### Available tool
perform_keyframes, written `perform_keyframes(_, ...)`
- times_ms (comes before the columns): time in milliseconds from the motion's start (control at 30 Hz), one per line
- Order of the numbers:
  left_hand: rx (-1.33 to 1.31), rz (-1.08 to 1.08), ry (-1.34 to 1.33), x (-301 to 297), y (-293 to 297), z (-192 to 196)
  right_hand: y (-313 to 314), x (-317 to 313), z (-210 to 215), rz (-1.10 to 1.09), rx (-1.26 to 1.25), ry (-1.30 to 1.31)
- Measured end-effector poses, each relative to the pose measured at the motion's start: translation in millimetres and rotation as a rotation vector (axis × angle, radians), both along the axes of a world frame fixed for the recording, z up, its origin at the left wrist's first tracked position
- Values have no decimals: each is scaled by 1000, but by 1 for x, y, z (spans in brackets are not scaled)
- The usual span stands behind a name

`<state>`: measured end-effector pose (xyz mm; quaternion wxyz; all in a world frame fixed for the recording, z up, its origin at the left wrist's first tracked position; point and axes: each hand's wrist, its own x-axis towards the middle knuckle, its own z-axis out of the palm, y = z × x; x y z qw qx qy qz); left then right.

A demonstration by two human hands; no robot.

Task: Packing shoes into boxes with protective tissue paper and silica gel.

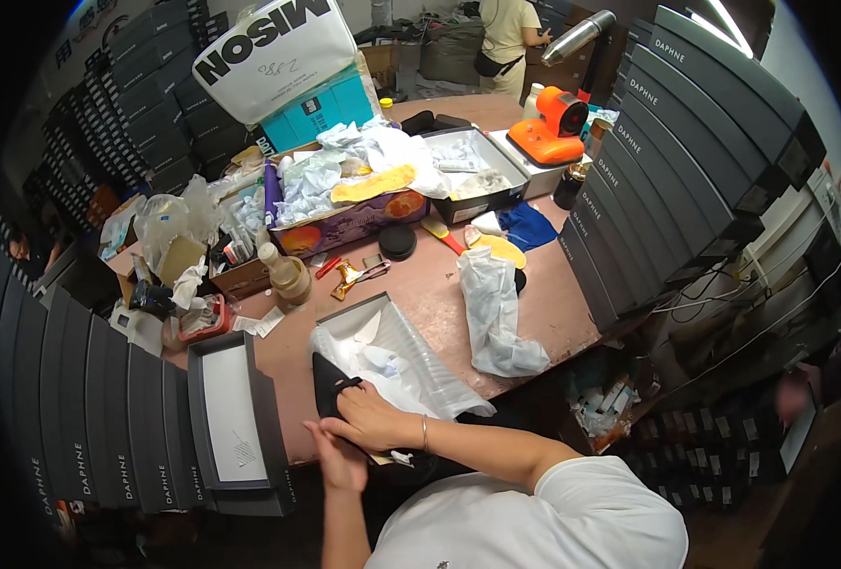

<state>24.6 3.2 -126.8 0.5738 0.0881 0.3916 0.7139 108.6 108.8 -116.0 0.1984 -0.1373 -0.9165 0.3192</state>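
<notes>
A black piece with a strap (pixel 329 381), perhaps a shoe, is held over the near table edge; my hands hide much of it. My right hand (pixel 371 418), with a bracelet at the wrist, closes around its strap side. Just below and to the left, my left hand (pixel 343 462) has its visible fingers stretched upward, close to the right thumb. Beyond them lies an opened grey box (pixel 357 314) with white tissue (pixel 375 358) and translucent wrapping (pixel 437 373) spilling to the right. Small beige and white bits (pixel 397 458) show under my right wrist.
Dark box stacks rise at right (pixel 662 180) and left (pixel 98 417); a lidless box (pixel 231 412) stands beside the left one. Farther back are a glue-coloured jar (pixel 291 282), a black round lid (pixel 398 242), crumpled paper (pixel 496 318) and an orange device (pixel 546 137). A person (pixel 508 43) stands behind.
</notes>
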Motion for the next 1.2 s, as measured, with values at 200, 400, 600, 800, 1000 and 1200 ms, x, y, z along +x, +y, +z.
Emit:
perform_keyframes(200,-83,97,41,-20,37,7,-20,-8,-28,-44,-57,-116)
perform_keyframes(400,-140,136,123,-23,4,1,-24,5,18,335,-186,-294)
perform_keyframes(600,-99,48,102,-29,0,-2,-41,29,2,216,-65,-190)
perform_keyframes(800,-140,66,79,-20,1,3,-30,11,8,348,-92,-285)
perform_keyframes(1000,-11,-188,77,-30,-12,-15,-14,74,16,487,-914,-211)
perform_keyframes(1200,147,-223,-452,8,-30,-9,123,22,-19,-215,491,-163)
